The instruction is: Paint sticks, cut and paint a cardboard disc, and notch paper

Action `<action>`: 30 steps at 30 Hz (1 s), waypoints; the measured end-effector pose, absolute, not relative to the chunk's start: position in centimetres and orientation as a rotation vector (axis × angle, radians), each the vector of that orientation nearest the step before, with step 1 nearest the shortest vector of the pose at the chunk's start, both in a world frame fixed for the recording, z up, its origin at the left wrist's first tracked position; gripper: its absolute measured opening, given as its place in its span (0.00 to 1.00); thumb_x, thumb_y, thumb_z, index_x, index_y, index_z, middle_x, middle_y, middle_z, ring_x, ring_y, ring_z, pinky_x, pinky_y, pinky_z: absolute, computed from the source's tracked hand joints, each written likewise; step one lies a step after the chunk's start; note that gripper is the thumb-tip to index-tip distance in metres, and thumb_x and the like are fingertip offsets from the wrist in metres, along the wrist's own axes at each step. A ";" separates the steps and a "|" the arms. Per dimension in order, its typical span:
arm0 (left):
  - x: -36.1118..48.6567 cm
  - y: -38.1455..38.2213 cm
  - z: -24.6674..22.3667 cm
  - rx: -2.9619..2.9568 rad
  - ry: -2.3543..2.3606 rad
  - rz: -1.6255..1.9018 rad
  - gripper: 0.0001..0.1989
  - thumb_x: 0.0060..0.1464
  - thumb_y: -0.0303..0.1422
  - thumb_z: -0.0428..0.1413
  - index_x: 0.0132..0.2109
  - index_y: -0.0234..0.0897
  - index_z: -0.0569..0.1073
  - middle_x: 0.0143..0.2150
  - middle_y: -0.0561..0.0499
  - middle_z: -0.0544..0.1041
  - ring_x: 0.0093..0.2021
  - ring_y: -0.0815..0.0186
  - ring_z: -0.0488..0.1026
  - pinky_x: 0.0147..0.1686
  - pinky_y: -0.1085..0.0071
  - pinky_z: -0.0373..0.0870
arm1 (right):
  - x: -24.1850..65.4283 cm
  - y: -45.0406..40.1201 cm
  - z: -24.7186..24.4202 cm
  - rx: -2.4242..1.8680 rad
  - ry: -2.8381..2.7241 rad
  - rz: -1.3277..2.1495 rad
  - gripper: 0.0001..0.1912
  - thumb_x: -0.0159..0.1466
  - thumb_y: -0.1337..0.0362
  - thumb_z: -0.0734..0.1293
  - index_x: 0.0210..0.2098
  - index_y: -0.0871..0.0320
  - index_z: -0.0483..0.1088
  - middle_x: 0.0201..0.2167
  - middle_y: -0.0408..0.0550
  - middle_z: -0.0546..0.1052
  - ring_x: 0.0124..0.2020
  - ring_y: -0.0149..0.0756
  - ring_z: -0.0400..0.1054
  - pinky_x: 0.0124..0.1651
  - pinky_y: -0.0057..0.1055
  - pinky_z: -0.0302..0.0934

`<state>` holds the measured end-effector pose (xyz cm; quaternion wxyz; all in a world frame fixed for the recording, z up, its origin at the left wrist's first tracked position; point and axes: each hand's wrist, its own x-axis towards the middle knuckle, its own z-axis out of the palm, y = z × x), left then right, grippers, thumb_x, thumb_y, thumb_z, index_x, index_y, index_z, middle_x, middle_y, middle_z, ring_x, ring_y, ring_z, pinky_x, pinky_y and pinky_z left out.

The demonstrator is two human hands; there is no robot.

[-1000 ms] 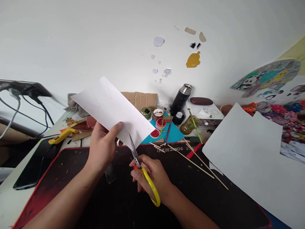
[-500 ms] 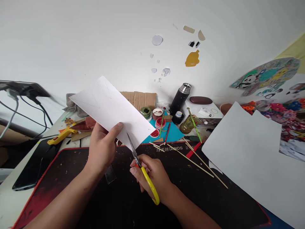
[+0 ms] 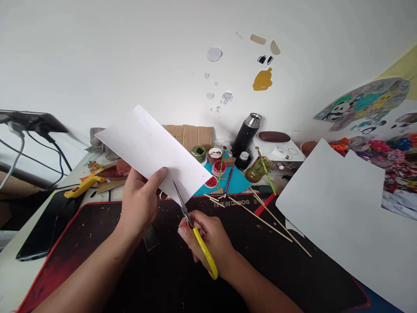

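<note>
A white sheet of paper (image 3: 156, 143) with faint pencil lines is held up at a slant, its lower edge pinched between the thumb and fingers of my left hand (image 3: 140, 200). My right hand (image 3: 208, 241) grips yellow-handled scissors (image 3: 205, 252) below the paper. Their metal blades point up and to the left and lie over the sheet's lower right part, to the right of my left thumb. The fingers behind the paper are hidden.
Beneath my hands lies a black desk mat (image 3: 182, 287). Behind it are paint jars (image 3: 219, 167), a black flask (image 3: 246, 134) and thin wooden sticks (image 3: 273, 226). Large white sheets (image 3: 345, 213) lie right; a phone (image 3: 42, 230) and yellow glue gun (image 3: 83, 184) lie left.
</note>
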<state>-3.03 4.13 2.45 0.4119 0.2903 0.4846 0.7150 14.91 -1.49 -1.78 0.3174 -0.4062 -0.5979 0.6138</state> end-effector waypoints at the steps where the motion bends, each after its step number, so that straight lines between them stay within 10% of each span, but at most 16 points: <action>1: -3.0 4.1 2.4 0.727 1.219 1.803 0.19 0.46 0.37 0.76 0.46 0.43 0.82 0.48 0.51 0.85 0.46 0.59 0.78 0.43 0.67 0.76 | 14.9 -1.5 -1.8 -1.076 -1.578 1.611 0.20 0.69 0.45 0.76 0.39 0.54 0.74 0.20 0.36 0.66 0.18 0.28 0.63 0.22 0.23 0.57; 30: -2.8 4.2 2.5 0.705 1.191 1.816 0.17 0.47 0.35 0.76 0.44 0.42 0.82 0.46 0.51 0.84 0.44 0.61 0.79 0.40 0.69 0.77 | 14.7 -1.6 -1.3 -1.164 -1.608 1.520 0.22 0.69 0.41 0.74 0.36 0.53 0.74 0.19 0.36 0.65 0.18 0.29 0.62 0.21 0.24 0.55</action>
